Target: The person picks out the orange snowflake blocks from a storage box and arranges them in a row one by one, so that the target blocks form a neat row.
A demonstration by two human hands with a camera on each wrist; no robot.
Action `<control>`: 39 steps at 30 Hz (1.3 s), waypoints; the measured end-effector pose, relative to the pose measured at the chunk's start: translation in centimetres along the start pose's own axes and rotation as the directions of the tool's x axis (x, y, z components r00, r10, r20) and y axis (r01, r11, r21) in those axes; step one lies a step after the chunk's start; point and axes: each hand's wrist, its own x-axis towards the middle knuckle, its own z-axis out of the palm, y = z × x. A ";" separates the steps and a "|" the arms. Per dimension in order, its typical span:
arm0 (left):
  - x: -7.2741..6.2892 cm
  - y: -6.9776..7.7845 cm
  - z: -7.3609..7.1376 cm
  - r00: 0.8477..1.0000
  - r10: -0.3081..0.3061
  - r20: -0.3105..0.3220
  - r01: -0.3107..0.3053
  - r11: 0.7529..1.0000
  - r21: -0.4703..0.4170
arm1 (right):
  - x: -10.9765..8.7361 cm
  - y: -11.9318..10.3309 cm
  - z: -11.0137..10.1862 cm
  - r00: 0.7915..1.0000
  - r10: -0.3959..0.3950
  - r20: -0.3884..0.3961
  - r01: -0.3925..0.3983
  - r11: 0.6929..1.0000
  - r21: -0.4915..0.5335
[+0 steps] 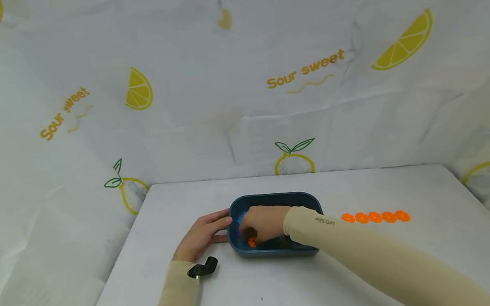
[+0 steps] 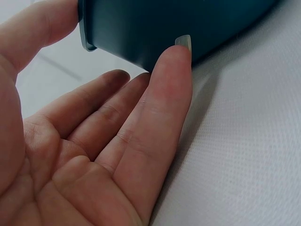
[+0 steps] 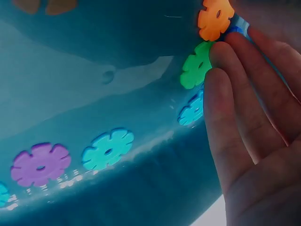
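On the white table is a dark teal bin (image 1: 275,253), holding flower-shaped plastic discs. My left hand (image 1: 204,234) steadies its left end, fingers and thumb extended along the rim and outer wall. Inside, my right hand (image 1: 266,221) reaches down to the left end. At its thumb and fingertips is an orange disc (image 3: 216,19); whether it is pinched I cannot tell. A green disc (image 3: 195,66) and a blue disc (image 3: 192,110) lie beside the fingertips. Farther along the bin's edge are a cyan disc (image 3: 108,149) and a purple disc (image 3: 41,164).
Right of the bin, several orange discs (image 1: 375,217) lie in a row on the table (image 1: 240,299), beyond my right forearm. A white lemon-print sheet (image 1: 209,146) hangs behind the table. My left wrist wears a black strap (image 1: 202,268).
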 end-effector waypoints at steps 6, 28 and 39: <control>0.3 -0.1 0.1 1.000 -0.006 -0.005 0.006 1.000 -0.004 | 0.2 -0.2 0.1 1.000 -0.004 0.000 0.004 0.999 -0.049; 0.1 0.0 0.0 1.000 -0.008 0.017 0.008 1.000 -0.004 | 0.4 -0.6 -0.1 0.998 0.058 -0.014 -0.059 0.992 -0.108; 0.1 0.2 0.0 1.000 -0.005 0.013 0.005 1.000 -0.004 | 0.2 0.5 -1.1 0.997 0.065 -0.046 -0.065 0.998 0.015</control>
